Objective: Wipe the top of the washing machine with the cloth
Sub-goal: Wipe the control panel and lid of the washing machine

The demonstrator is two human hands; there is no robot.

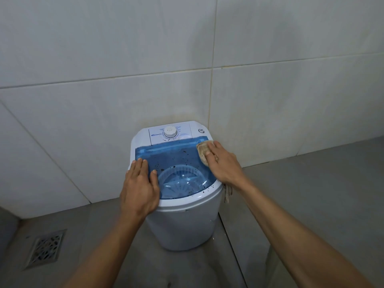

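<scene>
A small white washing machine [182, 223] stands on the floor against the tiled wall. Its top is a see-through blue lid [172, 156] speckled with dark spots, with a white control panel and dial [170, 132] behind it. My right hand [223, 163] presses a beige cloth [202, 149] onto the lid's far right corner; a strip of the cloth hangs down the machine's right side. My left hand [140, 186] lies flat with fingers spread on the lid's left edge, holding nothing.
A metal floor drain grate [45, 248] sits in the grey floor at the lower left. Pale wall tiles [187, 59] rise right behind the machine. A step edge runs along the floor to the right of the machine.
</scene>
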